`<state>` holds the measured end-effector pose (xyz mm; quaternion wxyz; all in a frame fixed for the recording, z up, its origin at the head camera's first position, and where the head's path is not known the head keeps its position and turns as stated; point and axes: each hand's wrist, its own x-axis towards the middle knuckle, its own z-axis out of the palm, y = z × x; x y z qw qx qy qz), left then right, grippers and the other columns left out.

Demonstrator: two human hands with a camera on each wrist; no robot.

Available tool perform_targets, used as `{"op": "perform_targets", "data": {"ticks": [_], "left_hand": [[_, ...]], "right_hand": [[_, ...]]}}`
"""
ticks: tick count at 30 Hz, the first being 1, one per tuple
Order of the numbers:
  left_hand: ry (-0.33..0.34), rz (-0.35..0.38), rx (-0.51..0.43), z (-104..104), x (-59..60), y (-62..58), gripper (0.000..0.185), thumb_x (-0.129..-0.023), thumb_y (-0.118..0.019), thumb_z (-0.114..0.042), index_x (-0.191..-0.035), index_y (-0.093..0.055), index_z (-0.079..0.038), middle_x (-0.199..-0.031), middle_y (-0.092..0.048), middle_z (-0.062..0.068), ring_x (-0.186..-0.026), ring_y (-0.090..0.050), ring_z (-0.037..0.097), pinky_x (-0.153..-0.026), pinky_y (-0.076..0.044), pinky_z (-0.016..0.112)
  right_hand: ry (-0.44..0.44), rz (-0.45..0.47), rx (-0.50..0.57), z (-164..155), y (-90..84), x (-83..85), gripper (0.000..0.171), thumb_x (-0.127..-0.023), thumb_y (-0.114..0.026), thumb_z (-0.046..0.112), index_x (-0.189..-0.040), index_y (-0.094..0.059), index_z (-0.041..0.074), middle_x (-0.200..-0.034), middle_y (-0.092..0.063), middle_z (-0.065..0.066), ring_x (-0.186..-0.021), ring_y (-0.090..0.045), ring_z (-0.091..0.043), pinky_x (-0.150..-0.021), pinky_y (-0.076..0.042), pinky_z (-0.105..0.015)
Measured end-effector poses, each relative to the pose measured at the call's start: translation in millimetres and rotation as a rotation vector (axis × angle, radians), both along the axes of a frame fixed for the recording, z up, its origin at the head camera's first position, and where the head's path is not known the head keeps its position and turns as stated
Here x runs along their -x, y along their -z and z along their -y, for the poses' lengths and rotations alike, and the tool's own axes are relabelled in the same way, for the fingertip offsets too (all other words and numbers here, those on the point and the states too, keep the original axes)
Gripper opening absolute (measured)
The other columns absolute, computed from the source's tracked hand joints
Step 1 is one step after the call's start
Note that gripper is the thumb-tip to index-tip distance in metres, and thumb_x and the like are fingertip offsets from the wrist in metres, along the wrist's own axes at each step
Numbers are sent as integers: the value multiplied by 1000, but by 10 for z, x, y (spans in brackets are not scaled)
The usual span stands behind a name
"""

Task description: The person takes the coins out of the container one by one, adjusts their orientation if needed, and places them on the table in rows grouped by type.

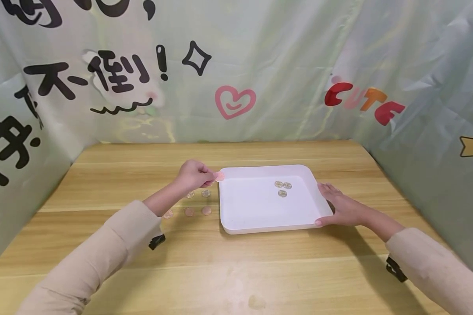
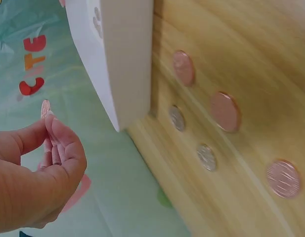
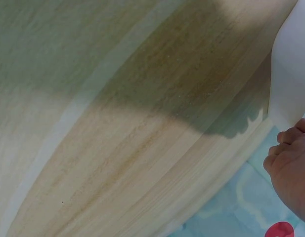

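Head view | left hand (image 1: pixel 195 175) pinches copper coin (image 1: pixel 219 176) | right hand (image 1: pixel 339 205) flat, fingers straight, against white tray (image 1: pixel 236 221)

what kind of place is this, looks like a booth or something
Probably a makeshift recording booth, not a home: a wooden table walled on three sides by a printed cartoon backdrop, with only a white tray and coins set out.

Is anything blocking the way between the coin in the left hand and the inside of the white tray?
Nothing visible. The left hand pinches the copper-coloured coin right at the near-left rim of the white rectangular plastic tray; only three silvery coins lie inside, farther right.
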<state>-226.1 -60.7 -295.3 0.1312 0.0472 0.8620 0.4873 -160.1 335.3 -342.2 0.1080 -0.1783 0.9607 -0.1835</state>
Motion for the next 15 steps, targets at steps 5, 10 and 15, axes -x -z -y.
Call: {"op": "perform_targets", "data": {"ticks": [5,10,15], "left_hand": [[-5,-6,10,163,-48,20,17,-87,-60,-7,-91,-65,9,-74,-66,8,-61,-55,8,-67,-52,26],[4,-11,31,332,-94,89,18,-89,-60,-8,-86,-64,9,-70,-62,5,-62,-51,10,-65,-49,26],[-10,0,54,527,-146,174,19,-89,-59,-9,-88,-64,9,-77,-66,10,-68,-57,10,-73,-54,30]], "right_hand": [[0,-3,-1,-12,6,6,112,-69,-77,42,-142,-13,-14,-147,-14,-36,-134,-11,-53,-103,-18,-65],[-3,-3,-3,-10,9,8,112,-69,-77,42,-142,-13,-14,-147,-14,-36,-134,-11,-53,-103,-19,-65],[-4,1,-5,-5,9,10,112,-69,-77,43,-142,-13,-14,-147,-14,-36,-134,-11,-53,-103,-19,-65]]}}
